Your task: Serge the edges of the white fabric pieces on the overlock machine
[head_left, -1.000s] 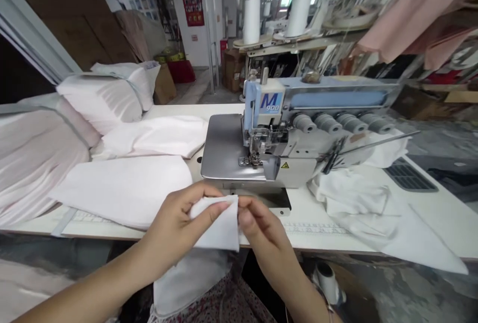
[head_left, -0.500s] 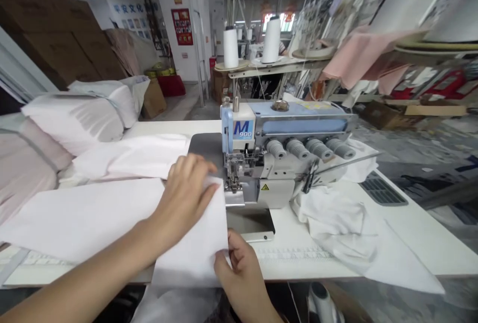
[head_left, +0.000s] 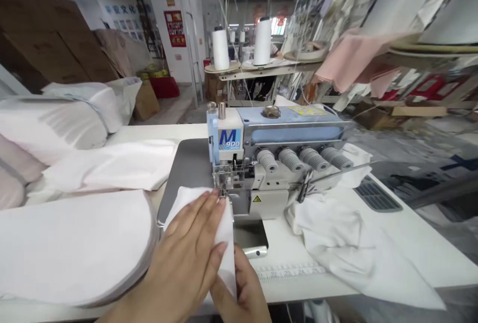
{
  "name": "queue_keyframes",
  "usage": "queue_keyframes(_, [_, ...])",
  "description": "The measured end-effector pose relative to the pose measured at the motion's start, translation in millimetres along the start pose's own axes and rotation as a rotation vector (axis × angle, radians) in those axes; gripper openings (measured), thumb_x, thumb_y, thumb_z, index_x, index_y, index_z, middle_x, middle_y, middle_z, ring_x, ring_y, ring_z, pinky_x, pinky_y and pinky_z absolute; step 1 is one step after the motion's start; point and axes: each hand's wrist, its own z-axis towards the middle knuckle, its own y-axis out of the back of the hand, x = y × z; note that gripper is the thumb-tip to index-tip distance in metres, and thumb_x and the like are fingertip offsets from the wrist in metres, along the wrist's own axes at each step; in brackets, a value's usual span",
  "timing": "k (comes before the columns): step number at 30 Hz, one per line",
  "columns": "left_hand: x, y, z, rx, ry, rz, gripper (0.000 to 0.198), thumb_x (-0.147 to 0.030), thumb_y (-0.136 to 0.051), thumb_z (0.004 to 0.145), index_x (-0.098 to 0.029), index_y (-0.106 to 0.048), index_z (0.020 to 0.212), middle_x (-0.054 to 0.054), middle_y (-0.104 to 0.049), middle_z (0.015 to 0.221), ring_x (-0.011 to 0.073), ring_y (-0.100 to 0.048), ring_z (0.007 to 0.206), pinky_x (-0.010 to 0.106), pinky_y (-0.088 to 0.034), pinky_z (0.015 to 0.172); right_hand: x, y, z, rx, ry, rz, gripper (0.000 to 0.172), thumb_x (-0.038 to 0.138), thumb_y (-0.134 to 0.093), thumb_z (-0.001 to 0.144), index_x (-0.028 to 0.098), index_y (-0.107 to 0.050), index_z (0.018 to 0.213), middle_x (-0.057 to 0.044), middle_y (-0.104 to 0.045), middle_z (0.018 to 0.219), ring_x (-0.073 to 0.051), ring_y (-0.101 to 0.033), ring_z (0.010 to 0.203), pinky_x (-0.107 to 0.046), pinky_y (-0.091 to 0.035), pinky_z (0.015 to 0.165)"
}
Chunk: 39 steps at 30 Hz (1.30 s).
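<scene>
A white fabric piece point(head_left: 226, 226) lies at the needle area of a blue-and-white overlock sewing machine point(head_left: 278, 139), its far edge beside the presser foot. My left hand point(head_left: 186, 248) rests flat on top of it, fingers stretched toward the foot and nearly touching it. Nearer to me, my right hand point(head_left: 244, 288) pinches the piece's right edge between thumb and fingers. Part of the fabric is hidden beneath my hands. Left of them, a stack of white cut pieces with rounded ends point(head_left: 82, 243) lies on the table.
Tied bundles of white fabric point(head_left: 48, 124) stand at the back left. Crumpled white cloth point(head_left: 336, 233) lies right of the machine, hanging over the table's front edge. A printed ruler strip point(head_left: 291, 272) runs along the front. Thread cones point(head_left: 262, 42) stand behind.
My hands have brought the fabric piece up to the presser foot. My left hand has flattened onto it, and the rounded stack at the left now shows. The view has shifted slightly.
</scene>
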Motion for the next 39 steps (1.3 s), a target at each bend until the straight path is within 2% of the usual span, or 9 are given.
queue_keyframes(6, [12,3.5,17,-0.020,-0.011,-0.085,0.029,-0.017,-0.034,0.095,-0.006,-0.044,0.120,0.020,-0.047,0.137,0.0282,-0.037,0.134,0.042,-0.041,0.104,13,9,3,0.211,-0.174,0.202,0.033,0.038,-0.062,0.088,0.025,-0.059,0.119,-0.003,-0.070,0.107,-0.014,-0.064,0.088,-0.025,-0.047,0.077])
queue_keyframes(10, [34,12.9,46,0.138,0.042,-0.085,0.029,-0.024,-0.025,0.097,-0.011,-0.050,0.100,0.015,-0.062,0.100,0.0280,-0.060,0.102,0.041,-0.052,0.081,14,9,3,0.202,-0.155,0.137,0.038,0.035,-0.058,0.092,0.026,-0.052,0.128,-0.003,-0.065,0.122,-0.017,-0.060,0.108,-0.032,-0.045,0.095])
queue_keyframes(13, [57,24.9,60,0.257,0.123,-0.222,0.035,-0.029,-0.022,0.098,-0.012,-0.052,0.102,0.012,-0.062,0.097,0.0256,-0.061,0.094,0.041,-0.051,0.083,14,9,1,0.208,-0.108,0.120,0.036,0.032,-0.059,0.092,0.027,-0.051,0.126,-0.001,-0.062,0.126,-0.017,-0.056,0.115,-0.035,-0.039,0.105])
queue_keyframes(16, [71,35.7,41,0.048,0.345,-0.365,0.037,-0.034,-0.024,0.100,-0.014,-0.055,0.108,0.008,-0.057,0.114,0.0223,-0.053,0.112,0.038,-0.039,0.102,13,10,-2,0.200,-0.074,0.099,0.035,0.030,-0.063,0.089,0.028,-0.052,0.122,0.000,-0.063,0.123,-0.017,-0.058,0.113,-0.032,-0.044,0.100])
queue_keyframes(19, [65,37.4,-4,-0.162,0.704,-0.457,0.040,-0.045,-0.029,0.099,-0.018,-0.058,0.094,0.003,-0.058,0.104,0.0229,-0.053,0.108,0.037,-0.038,0.102,9,11,-3,0.148,-0.054,0.061,0.041,0.028,-0.073,0.079,0.028,-0.055,0.116,0.001,-0.067,0.115,-0.016,-0.061,0.105,-0.028,-0.049,0.089])
queue_keyframes(24, [36,30.8,-53,0.399,1.011,-1.317,0.045,-0.053,-0.063,0.081,-0.020,-0.059,0.110,0.004,-0.070,0.101,0.0257,-0.065,0.094,0.033,-0.054,0.077,4,5,5,0.032,-0.032,0.079,0.045,0.022,-0.078,0.069,0.027,-0.060,0.109,0.000,-0.070,0.107,-0.018,-0.064,0.093,-0.030,-0.053,0.079])
queue_keyframes(30, [31,36.9,-58,0.375,1.104,-1.797,0.047,-0.022,-0.077,0.073,-0.019,-0.063,0.117,0.006,-0.072,0.108,0.0238,-0.068,0.096,0.029,-0.057,0.079,-2,8,-25,0.006,-0.057,0.045,0.020,0.016,-0.071,0.072,0.024,-0.070,0.091,0.004,-0.071,0.081,-0.013,-0.060,0.075,-0.024,-0.048,0.071])
queue_keyframes(35, [29,44.7,-78,0.729,1.056,-1.820,0.057,-0.018,-0.079,0.072,-0.024,-0.059,0.125,0.004,-0.068,0.119,0.0236,-0.063,0.111,0.032,-0.052,0.093,-28,15,-70,-0.021,-0.306,0.130,0.028,0.026,-0.078,0.069,0.022,-0.072,0.096,-0.002,-0.075,0.092,-0.018,-0.064,0.079,-0.031,-0.050,0.075])
queue_keyframes(39, [26,44.9,-82,0.671,1.023,-1.785,0.060,-0.016,-0.079,0.071,-0.021,-0.057,0.127,0.007,-0.067,0.121,0.0255,-0.062,0.112,0.035,-0.051,0.095,-34,10,-74,-0.065,-0.326,0.217,0.037,0.023,-0.080,0.061,0.022,-0.070,0.097,-0.002,-0.076,0.090,-0.021,-0.066,0.083,-0.033,-0.051,0.078])
